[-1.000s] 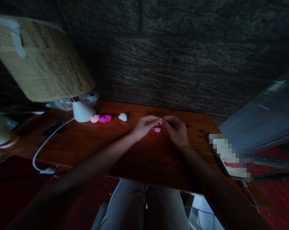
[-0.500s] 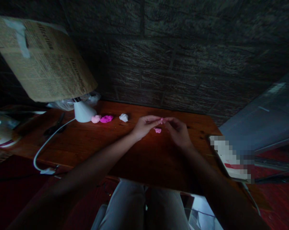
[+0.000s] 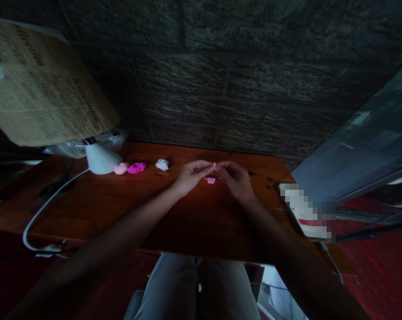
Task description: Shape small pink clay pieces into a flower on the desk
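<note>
Above the wooden table, the fingertips of my left hand (image 3: 191,176) and my right hand (image 3: 236,178) meet around a small pink piece of modelling clay (image 3: 214,166). Both hands pinch it, and the fingers cover most of its shape. Just below, on the table, lies another pink lump of clay (image 3: 211,181). To the left of my left hand rest a white lump of clay (image 3: 162,164), a magenta lump (image 3: 137,167) and a pale pink lump (image 3: 121,168), the last two side by side.
A lamp (image 3: 102,159) with a newspaper-covered shade (image 3: 50,89) stands at the left, its white cord (image 3: 37,209) hanging over the table edge. Dark scissors (image 3: 57,184) lie beside it. A blurred-out flat object (image 3: 307,213) sits at the right edge. A dark brick wall (image 3: 204,80) rises behind.
The whole view has shifted, so things appear farther left. My right hand has drawn closer to my left, and both still pinch the small pink piece.
</note>
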Demonstrator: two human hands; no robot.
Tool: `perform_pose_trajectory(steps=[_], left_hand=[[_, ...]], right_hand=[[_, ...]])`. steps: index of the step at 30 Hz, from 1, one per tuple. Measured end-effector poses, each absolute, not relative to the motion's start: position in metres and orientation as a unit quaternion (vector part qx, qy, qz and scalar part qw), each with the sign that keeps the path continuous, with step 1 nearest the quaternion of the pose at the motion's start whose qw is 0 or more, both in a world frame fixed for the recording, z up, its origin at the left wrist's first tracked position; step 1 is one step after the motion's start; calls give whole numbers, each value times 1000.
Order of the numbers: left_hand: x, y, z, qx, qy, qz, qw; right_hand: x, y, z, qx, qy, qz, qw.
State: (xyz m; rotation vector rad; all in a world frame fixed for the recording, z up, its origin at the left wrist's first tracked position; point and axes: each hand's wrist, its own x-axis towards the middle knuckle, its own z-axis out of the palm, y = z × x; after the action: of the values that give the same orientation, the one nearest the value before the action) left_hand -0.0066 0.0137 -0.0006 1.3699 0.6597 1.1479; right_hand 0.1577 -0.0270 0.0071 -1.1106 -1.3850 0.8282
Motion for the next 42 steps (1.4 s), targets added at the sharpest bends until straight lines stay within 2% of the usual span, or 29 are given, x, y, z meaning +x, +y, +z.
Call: perform_pose_trajectory(steps=[11,18,26,35,42], left_hand=[[-5,14,-1,585,312,516,543],[-6,15,-3,578,319,530,532],[-8,16,-2,573,337,551,504],[-6,12,-4,624,270,532,504],[-6,14,-2,605,245,530,542]], right_hand=[[156,-33,8,-451,-657,230,559],[154,-32,4,-428,-661,241,568],[148,-34,2,-424,-628,361,543],[155,-27,-2,-458,-595,281,598],[157,-29,5,-455,-592,307,590]])
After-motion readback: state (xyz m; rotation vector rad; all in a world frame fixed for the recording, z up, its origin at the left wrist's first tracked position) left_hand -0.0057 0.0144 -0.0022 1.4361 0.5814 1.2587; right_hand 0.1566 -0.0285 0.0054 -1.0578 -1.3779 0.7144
